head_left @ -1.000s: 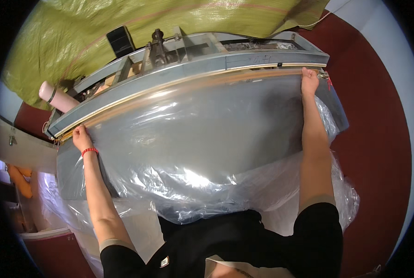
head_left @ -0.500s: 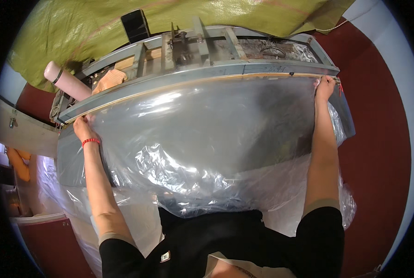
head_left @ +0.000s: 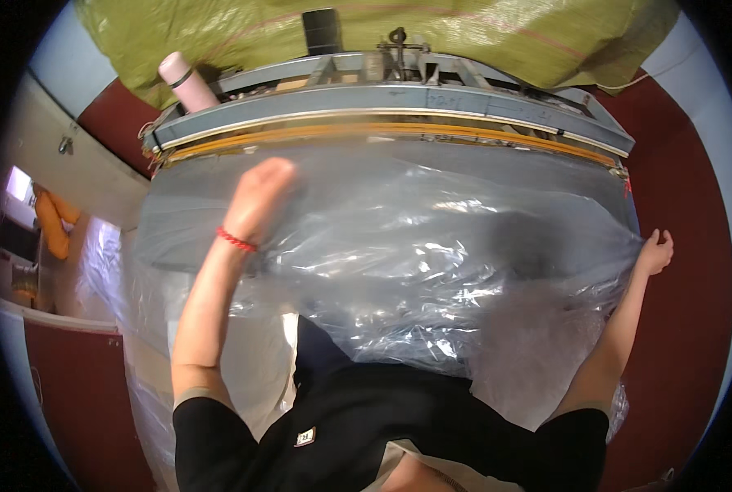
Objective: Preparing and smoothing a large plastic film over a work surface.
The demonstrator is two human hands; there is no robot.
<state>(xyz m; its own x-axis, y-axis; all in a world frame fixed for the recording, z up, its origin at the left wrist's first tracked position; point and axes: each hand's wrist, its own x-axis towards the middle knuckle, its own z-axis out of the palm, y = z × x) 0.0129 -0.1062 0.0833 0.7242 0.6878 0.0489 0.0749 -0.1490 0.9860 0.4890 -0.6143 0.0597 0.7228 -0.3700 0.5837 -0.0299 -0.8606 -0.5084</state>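
Note:
A broad sheet of clear plastic film lies wrinkled over the grey tabletop in front of me and hangs down towards my body. At the right edge my right hand is closed on the film, which stretches into folds towards it. My left hand, with a red bead bracelet at its wrist, is above the left part of the film. Motion smears its fingers, so whether they hold film cannot be made out. Beyond both hands, a long grey metal bar frame stands raised above orange strips along the table's far side.
A pink bottle leans at the frame's left end, with a dark phone farther back. Yellow-green woven sheeting covers the background. At left is a pale door; dark red floor lies to the right.
Both hands have left the film's far corners: the left moved right and inward, the right moved outward and nearer me. A gap now shows between the bar and orange strips. The film has shifted and wrinkled.

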